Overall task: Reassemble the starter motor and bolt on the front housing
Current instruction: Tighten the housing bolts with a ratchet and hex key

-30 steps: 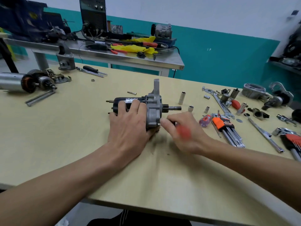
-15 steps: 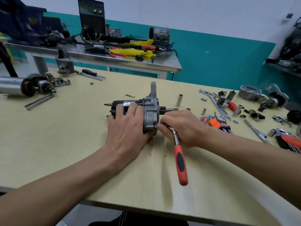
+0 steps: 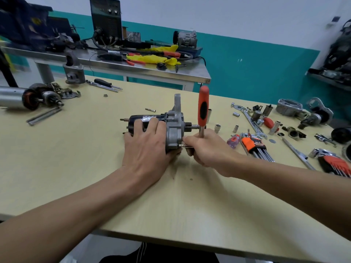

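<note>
The starter motor [image 3: 141, 118] lies on its side in the middle of the wooden table [image 3: 95, 168], its black body to the left. Its grey front housing [image 3: 174, 128] faces right, with the shaft sticking out. My left hand [image 3: 146, 147] rests over the motor body and holds it down. My right hand [image 3: 207, 149] grips the head end of a ratchet wrench [image 3: 202, 109] at a bolt low on the housing. The wrench's orange and black handle stands up and away from me.
Loose sockets [image 3: 217, 128], hex key sets [image 3: 254, 147], spanners [image 3: 252, 122] and housing parts [image 3: 288, 107] crowd the table's right side. An armature [image 3: 32, 97] and metal cylinder lie far left. A screwdriver [image 3: 103, 83] lies at the back. A steel bench [image 3: 133, 63] with a welder stands behind.
The wrench handle has swung from pointing toward me to standing up away from me. My left hand has stayed on the motor.
</note>
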Demonstrator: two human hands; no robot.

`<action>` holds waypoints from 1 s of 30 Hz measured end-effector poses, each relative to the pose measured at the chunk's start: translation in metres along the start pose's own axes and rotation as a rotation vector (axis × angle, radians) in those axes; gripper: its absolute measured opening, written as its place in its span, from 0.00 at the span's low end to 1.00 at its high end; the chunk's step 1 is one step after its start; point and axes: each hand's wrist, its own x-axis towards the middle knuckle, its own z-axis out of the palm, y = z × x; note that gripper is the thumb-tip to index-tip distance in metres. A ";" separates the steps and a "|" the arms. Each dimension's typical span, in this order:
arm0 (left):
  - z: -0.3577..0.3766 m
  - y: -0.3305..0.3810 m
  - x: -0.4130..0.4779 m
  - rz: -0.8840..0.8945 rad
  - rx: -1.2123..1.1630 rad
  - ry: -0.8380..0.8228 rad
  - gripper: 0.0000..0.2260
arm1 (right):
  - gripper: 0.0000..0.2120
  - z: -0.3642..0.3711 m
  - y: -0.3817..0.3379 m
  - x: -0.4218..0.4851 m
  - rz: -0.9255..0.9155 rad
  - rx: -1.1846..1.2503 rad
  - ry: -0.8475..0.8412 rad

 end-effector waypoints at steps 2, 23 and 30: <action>-0.001 0.000 -0.001 -0.009 -0.008 -0.003 0.26 | 0.20 -0.004 0.011 0.004 -0.564 -0.361 0.184; 0.001 -0.001 0.000 -0.014 0.003 -0.014 0.27 | 0.11 0.002 -0.021 0.003 0.446 0.184 0.000; -0.001 -0.001 -0.001 -0.006 -0.007 -0.007 0.26 | 0.16 -0.009 0.022 0.012 -0.828 -0.535 0.179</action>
